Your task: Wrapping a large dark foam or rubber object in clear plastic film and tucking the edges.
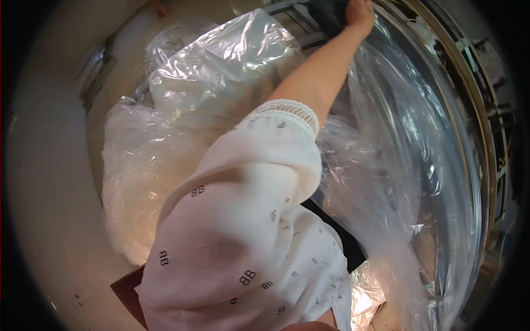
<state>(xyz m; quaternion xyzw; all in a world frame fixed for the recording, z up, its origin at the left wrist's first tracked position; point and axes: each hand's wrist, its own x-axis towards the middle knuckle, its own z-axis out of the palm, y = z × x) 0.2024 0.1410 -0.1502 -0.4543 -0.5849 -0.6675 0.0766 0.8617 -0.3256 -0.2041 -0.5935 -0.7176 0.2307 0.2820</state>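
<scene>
My left arm, in a white patterned sleeve with a lace cuff, stretches up and across to the far right. My left hand (pixel 361 17) is at the upper edge of the view, beside sheets of clear plastic film (pixel 392 127) and a dark surface. Most of its fingers are cut off by the picture's edge, so its grip cannot be made out. A big crumpled clear plastic bag (pixel 149 160) lies to the left of the arm, partly hidden by the sleeve. My right hand does not show.
Along the far right runs a curved-looking tan rail (pixel 469 83), with the film hanging inside it. A black flat edge (pixel 339 234) and a dark red corner (pixel 130 292) stick out from under my shirt. Pale floor (pixel 49 193) stretches along the left.
</scene>
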